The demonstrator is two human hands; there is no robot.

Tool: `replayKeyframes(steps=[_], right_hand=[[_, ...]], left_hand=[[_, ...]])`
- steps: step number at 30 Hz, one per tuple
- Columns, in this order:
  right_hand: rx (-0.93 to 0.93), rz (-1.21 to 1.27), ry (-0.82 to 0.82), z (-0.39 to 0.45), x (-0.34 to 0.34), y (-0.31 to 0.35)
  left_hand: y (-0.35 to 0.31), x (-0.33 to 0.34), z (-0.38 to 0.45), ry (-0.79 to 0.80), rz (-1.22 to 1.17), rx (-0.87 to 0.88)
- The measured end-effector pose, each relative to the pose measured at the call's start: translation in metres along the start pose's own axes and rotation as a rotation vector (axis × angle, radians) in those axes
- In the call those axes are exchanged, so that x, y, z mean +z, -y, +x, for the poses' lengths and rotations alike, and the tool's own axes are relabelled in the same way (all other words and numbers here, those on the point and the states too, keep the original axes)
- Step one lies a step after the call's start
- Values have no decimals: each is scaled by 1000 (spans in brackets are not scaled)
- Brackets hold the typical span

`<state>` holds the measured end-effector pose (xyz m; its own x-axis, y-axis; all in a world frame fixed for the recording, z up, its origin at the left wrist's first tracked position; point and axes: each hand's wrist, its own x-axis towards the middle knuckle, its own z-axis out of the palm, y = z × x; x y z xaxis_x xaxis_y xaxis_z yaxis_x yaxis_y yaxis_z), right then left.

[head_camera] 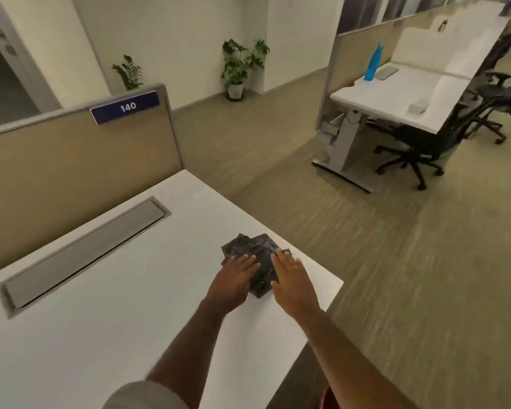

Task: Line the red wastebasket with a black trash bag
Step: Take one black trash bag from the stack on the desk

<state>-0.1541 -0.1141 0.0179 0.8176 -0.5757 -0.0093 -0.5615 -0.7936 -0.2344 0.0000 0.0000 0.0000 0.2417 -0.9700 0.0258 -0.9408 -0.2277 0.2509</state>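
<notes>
Folded, crinkled black plastic trash bag [255, 261] lies near right corner of white desk [101, 290]. My left hand [233, 280] and right hand [291, 278] rest flat on it, fingers spread, gripping nothing. Step: picking bag up. Next: pinch edge, shake open. Red wastebasket [325, 398] barely visible, bottom right by desk edge.

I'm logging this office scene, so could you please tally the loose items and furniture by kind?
Folded black trash bag: 1
White desks: 2
Black office chairs: 2
Potted plants: 2
Blue bottle: 1
Total: 8
</notes>
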Motion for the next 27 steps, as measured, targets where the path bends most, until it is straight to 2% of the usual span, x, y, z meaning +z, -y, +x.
replayKeyframes(steps=[2,7,13,18,21,23,27], right_hand=[[-16,-19,82,6,20,-3],[-42,-50,145,11,57,-7],[-23,-1,133,18,73,1],[8,103,-20,26,63,8],[20,196,-222,31,35,12],[43,311,-379,33,10,14],[177,638,-548,24,-43,17]], left_hand=[[8,16,7,42,28,8],[22,37,10,128,142,65],[27,46,13,-56,199,128],[30,27,24,-259,-15,114],[25,-5,37,-359,-197,73],[18,-27,48,-393,-289,19],[-5,-68,58,-527,-531,-48]])
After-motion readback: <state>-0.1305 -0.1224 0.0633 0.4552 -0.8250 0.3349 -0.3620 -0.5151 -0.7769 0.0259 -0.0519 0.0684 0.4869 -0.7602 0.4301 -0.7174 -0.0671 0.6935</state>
